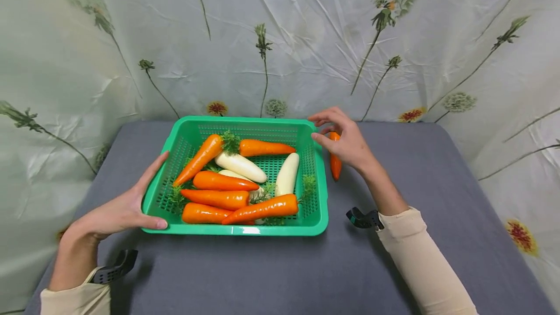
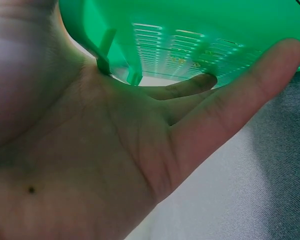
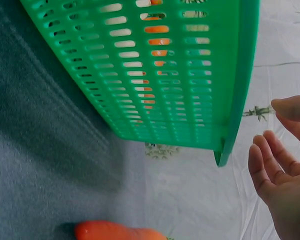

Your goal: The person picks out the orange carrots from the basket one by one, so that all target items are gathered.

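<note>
A green plastic basket (image 1: 236,230) stands on the table, holding several orange carrots (image 1: 225,181) and a few white radishes (image 1: 287,175), some of them partly covered. My left hand (image 1: 124,208) spans the basket's left side, thumb at the front left corner. In the left wrist view its fingers (image 2: 230,110) stretch out straight against the perforated wall. Over the far right corner hovers my right hand (image 1: 343,137), fingers loosely bent and thumb spread, nothing between them. The right wrist view shows those fingertips apart from the rim. One more carrot (image 1: 335,159) lies outside, right of the basket, partly hidden beneath that hand.
A grey cloth (image 1: 271,271) covers the table. Behind it hangs a pale curtain (image 1: 306,62) printed with dandelions. Green leafy tops (image 1: 308,186) lie among the vegetables. Dark straps (image 1: 364,218) sit at both wrists.
</note>
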A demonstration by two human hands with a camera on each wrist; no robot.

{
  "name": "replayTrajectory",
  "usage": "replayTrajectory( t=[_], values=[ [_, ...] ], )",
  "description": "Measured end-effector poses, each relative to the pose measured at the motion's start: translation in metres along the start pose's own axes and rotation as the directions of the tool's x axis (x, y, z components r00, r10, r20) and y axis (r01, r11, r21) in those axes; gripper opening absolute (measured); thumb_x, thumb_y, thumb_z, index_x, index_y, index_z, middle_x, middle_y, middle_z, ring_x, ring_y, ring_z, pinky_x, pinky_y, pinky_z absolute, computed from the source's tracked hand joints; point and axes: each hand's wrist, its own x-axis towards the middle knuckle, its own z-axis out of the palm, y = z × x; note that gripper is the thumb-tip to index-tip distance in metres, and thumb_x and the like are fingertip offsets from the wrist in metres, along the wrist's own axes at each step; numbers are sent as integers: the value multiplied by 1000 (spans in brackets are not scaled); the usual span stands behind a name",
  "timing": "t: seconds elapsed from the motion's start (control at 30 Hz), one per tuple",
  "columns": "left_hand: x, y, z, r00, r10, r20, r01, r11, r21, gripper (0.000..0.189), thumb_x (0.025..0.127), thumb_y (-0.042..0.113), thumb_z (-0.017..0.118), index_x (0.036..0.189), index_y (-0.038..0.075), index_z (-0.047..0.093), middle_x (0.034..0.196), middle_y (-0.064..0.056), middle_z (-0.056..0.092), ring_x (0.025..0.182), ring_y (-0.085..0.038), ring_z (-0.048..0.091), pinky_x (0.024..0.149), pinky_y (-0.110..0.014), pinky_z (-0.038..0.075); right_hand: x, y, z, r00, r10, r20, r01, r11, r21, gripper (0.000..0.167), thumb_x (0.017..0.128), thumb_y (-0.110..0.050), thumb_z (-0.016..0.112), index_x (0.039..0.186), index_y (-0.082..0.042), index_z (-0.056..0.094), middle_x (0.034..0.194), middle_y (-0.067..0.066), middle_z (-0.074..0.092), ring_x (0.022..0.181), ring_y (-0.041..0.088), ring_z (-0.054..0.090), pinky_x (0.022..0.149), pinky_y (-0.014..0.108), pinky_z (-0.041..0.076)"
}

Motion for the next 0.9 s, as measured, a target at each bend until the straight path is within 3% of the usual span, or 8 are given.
replayTrajectory(
  t=[0.37,0.9],
  values=[
    [0,0,1,1000,7,-25,-6,999,39,129,84,5,81,165,44,-12,166,-24,0,114,-4,61,85,-24,56,9,-8,18,996,-24,88,22,999,25,39,93,3,73,130,3,66,128,20,55,122,39,57,100,54,54],
    [0,-1,1,999,9,-45,-6,998,67,131,83,4,82,164,45,-12,168,-25,-2,115,-3,60,87,-21,53,26,-9,41,970,63,234,-59,998,-22,48,95,-3,73,141,-3,59,136,20,56,126,33,60,104,48,54]
  ],
)
